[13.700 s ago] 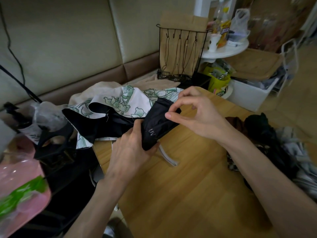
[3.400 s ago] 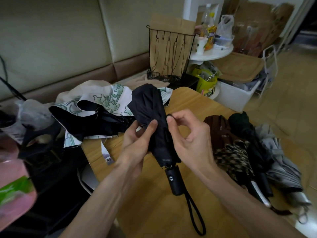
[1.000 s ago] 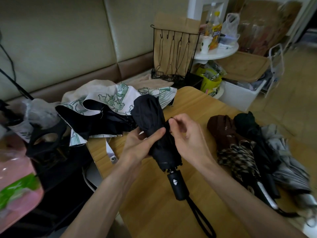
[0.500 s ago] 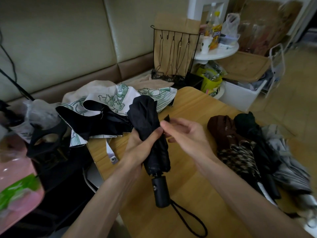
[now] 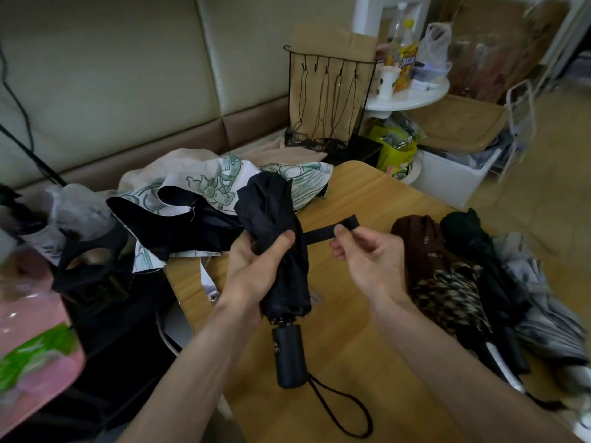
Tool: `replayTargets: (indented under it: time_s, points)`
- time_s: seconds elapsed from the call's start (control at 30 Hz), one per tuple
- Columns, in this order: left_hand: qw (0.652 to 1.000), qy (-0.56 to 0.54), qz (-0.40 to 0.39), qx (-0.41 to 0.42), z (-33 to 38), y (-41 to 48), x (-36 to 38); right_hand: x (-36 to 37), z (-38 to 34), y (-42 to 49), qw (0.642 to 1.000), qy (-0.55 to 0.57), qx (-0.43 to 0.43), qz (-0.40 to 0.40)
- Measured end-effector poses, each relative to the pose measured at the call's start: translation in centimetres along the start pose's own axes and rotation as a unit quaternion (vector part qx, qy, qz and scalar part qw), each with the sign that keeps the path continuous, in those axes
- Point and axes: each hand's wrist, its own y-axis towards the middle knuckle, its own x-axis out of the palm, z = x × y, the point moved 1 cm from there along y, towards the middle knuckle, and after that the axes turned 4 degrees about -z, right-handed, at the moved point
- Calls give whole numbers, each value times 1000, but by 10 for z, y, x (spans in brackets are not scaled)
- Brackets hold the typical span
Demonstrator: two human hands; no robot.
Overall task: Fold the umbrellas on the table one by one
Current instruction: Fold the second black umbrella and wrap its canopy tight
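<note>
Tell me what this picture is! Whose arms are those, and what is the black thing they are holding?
There is no machine here. A person wears a camera on their head, so this picture looks down at their own two arms. The left hand grips a black umbrella round its bunched-up cloth, with the handle pointing toward the person. The right hand pinches the umbrella's strap and holds it stretched out sideways. Below is a wooden table. On its right side lie more closed umbrellas: brown, chequered, black and grey. At its far left edge lies an unfolded umbrella with green drawings on it.
</note>
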Motion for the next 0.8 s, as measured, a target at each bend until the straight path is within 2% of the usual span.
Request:
replayTargets:
  time_s: [0.13, 0.2, 0.27, 0.4, 0.53, 0.7, 0.8]
  points:
    - [987, 139, 15, 76, -7, 6, 3, 8, -6, -9, 973, -94, -207, -41]
    - [975, 203, -4, 85, -8, 7, 5, 14, -8, -13, 958, -96, -265, -55]
    - [968, 238, -27, 72, -6, 5, 8, 19, -8, -13, 950, -95, -292, -58]
    - [968, 228, -105, 28, 0, 5, 4, 22, -7, -10, 945, -67, -305, -94]
    - [959, 217, -181, -11, 6, -3, 0, 21, -8, -7, 941, -69, -317, -98]
    - [961, 170, -217, 0, 7, -8, -5, 18, -9, -2, 889, -150, -409, -144]
    - [965, 117, -234, -6, 9, -7, -12, 13, -8, 2, 861, -207, -429, -176]
